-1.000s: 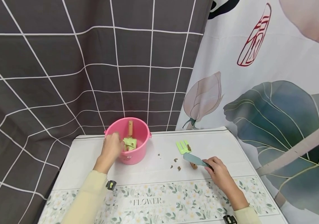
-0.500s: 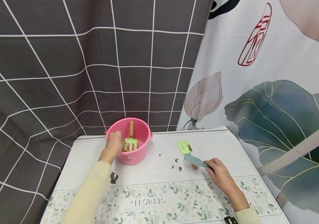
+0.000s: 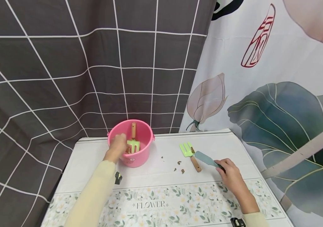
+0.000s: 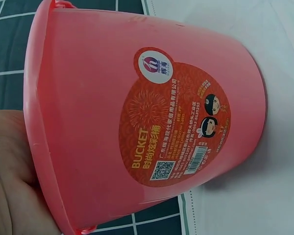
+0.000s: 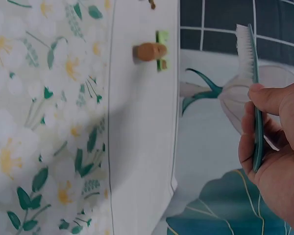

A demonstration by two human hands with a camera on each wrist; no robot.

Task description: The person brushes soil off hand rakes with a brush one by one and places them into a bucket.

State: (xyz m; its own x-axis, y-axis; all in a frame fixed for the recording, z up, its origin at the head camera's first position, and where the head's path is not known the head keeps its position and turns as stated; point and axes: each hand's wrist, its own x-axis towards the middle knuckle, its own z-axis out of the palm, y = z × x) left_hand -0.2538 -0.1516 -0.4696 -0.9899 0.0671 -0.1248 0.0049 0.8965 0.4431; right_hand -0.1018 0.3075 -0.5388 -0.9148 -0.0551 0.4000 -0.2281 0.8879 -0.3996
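Pink bucket [image 3: 136, 160]: placed why?

Upright under the left hand [image 3: 118, 145], presumably so fingers can reach over its rim. Fingertips hidden; can't tell their grip.

Right hand [image 3: 231, 175]?

Pinching the teal brush [image 3: 205, 158] by its handle, probably to keep the bristles free. Loose green fork [image 3: 196, 164] lies ahead of those fingers, just past the brush tip.

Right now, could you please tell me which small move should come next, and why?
Probably bring the left hand from the pink bucket to steady the green fork lying outside it: a brown bit shows at that fork's head, and the right hand holds the brush close by.
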